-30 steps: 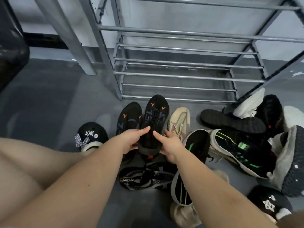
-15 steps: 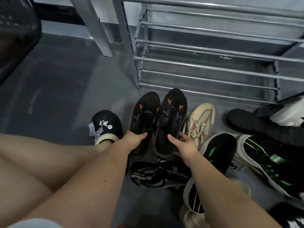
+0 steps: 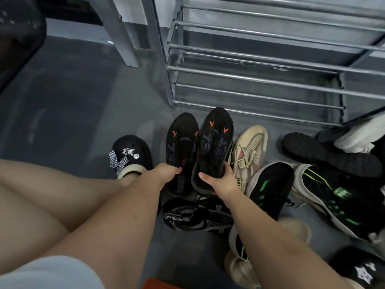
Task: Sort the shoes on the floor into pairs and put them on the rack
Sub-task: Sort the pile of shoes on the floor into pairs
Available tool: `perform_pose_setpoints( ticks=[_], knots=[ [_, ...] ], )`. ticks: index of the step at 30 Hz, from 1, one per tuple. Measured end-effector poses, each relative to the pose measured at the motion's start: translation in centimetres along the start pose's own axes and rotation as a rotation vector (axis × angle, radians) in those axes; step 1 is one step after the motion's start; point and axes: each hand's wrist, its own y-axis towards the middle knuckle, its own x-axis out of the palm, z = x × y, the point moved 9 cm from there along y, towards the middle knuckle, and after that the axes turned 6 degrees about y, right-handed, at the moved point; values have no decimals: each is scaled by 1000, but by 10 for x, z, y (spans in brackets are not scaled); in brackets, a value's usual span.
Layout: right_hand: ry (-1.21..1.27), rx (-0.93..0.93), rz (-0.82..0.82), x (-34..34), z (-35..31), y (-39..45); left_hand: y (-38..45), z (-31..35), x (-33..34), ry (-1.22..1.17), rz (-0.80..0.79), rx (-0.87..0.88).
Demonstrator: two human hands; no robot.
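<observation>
Two matching black sneakers with orange marks stand side by side on the floor, toes toward the metal shoe rack (image 3: 250, 69). My left hand (image 3: 166, 174) grips the left black sneaker (image 3: 181, 142) at its collar. My right hand (image 3: 220, 182) holds the right black sneaker (image 3: 215, 138) by the heel, thumb on top and fingers round its right side. The rack's lower bars just beyond the toes carry no shoes.
A beige sneaker (image 3: 250, 149) lies right of the pair, then two black-green sneakers (image 3: 270, 184) (image 3: 333, 195), a black sole-up shoe (image 3: 325, 153) and a white shoe (image 3: 358, 138). A black-white mesh shoe (image 3: 195, 217) lies under my wrists. A bow-trimmed black clog (image 3: 131, 155) sits left.
Both hands held the right black sneaker a second ago. My left hand has shifted to the left sneaker, and my right hand has closed round the right sneaker's heel. The view has tilted down.
</observation>
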Motion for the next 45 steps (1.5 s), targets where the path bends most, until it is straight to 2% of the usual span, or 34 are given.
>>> perform_pose_setpoints(
  ticks=[5,9,17,25,36,45],
  knots=[
    [50,-30,-10,-5,2,2,-4,-12,11,-228,-112,-108],
    [72,-34,-45,-2,1,3,-1,-10,9,-332,-61,-97],
    [152,25,-75,-1,-3,-2,0,1,-6,-197,50,77],
    [282,57,-115,-17,-15,-19,-26,15,-4,-443,-102,83],
    [352,-29,-98,-68,-33,-77,-65,39,25,-383,-285,181],
    [423,-117,7,-136,-57,-133,-120,99,69,-263,-427,357]
  ],
)
